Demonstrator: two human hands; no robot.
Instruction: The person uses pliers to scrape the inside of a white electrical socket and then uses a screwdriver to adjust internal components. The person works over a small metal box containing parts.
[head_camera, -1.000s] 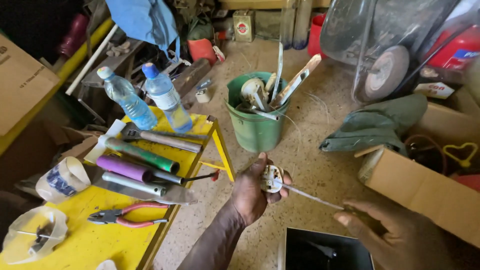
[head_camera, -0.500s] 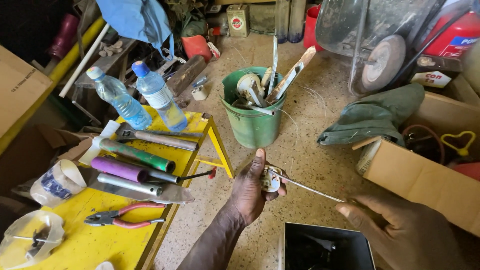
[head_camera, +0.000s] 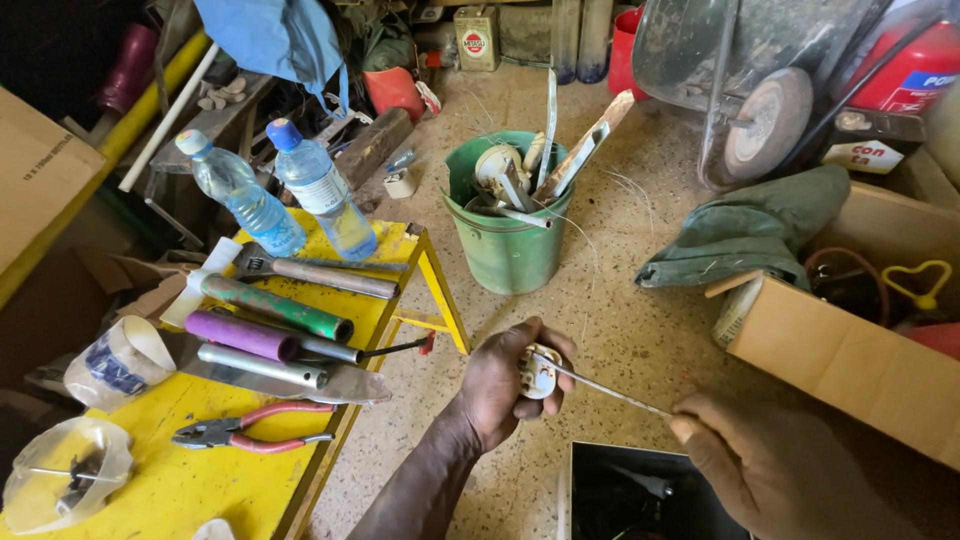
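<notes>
While left hand (head_camera: 505, 385) fingers wrap white plug (head_camera: 538, 372), screwdriver (head_camera: 610, 390) touching

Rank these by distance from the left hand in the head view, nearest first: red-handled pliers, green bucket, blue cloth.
From the left hand:
1. Green bucket, straight ahead on the floor.
2. Red-handled pliers, left, on the yellow table.
3. Blue cloth, far upper left.
</notes>
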